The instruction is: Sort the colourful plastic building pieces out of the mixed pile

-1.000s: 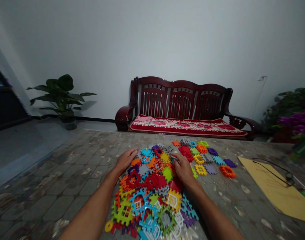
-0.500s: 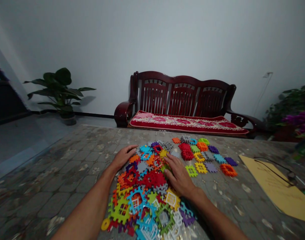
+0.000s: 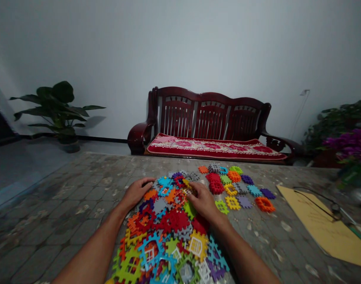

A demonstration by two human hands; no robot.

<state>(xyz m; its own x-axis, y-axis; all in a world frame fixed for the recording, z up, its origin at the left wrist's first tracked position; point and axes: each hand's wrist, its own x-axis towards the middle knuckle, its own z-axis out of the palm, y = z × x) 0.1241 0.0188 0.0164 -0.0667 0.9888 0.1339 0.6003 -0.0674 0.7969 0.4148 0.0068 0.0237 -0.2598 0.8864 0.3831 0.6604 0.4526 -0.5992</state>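
A heap of colourful plastic interlocking tiles (image 3: 174,221) lies between my forearms, with toothed edges and some window-like cutouts. My left hand (image 3: 138,192) rests at the heap's left edge beside blue and orange tiles, fingers loosely bent and apart, nothing visible in them. At the heap's far right side, my right hand (image 3: 203,200) pinches a small yellow interlocking tile (image 3: 186,183), which stands tilted at the fingertips. Under that hand are a lime green tile (image 3: 190,210) and a red tile (image 3: 200,224), both partly covered.
Sorted tiles lie in small groups right of the heap, including a red stack (image 3: 216,187) and an orange stack (image 3: 265,204). Farther right, glasses (image 3: 319,201) rest on a yellow paper (image 3: 322,225). A wooden bench (image 3: 210,118) stands beyond the patterned table (image 3: 88,193).
My right hand has closed on the yellow tile, which has tipped up from lying flatter. The left hand stays by the heap's edge. The whole view has shifted slightly.
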